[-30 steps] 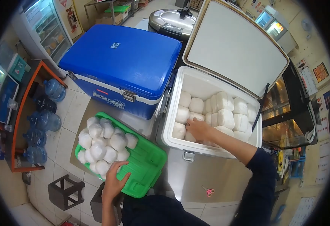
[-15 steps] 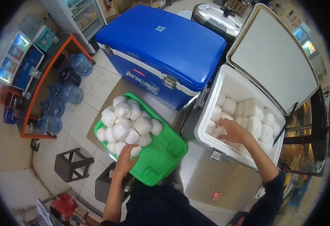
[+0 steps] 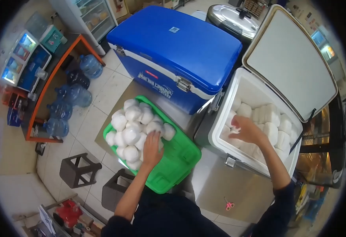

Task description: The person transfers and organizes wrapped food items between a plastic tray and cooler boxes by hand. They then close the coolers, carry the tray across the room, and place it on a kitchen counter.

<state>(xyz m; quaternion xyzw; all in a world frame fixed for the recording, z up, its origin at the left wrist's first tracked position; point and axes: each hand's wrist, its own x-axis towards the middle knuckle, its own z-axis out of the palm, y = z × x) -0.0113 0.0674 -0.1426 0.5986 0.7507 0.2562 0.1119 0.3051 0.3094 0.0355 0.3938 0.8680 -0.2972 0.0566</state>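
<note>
On a green plastic lid or tray [image 3: 181,158] lies a heap of white round bundles [image 3: 131,135], seemingly in thin clear wrapping. My left hand [image 3: 152,151] reaches over the near right side of this heap, fingers stretched onto the bundles and thumb apart; it does not appear to grip one. To the right stands an open cooler box [image 3: 216,136] with white inner walls, holding many similar white bundles [image 3: 270,132] packed close together. My right hand [image 3: 249,131] is over the cooler's near left part, fingers curved and apart, with nothing visible between them.
A closed blue cooler [image 3: 177,43] stands behind the green tray. The open cooler's raised lid [image 3: 293,59] leans back at right. Pink scissors [image 3: 229,204] lie on the metal surface near me. Dark stools [image 3: 78,170] and water bottles [image 3: 80,94] are on the left.
My left hand has moved right and up along the heap, from its near edge onto the bundles. My right hand stays over the cooler, fingers spread a little differently. The view has shifted slightly.
</note>
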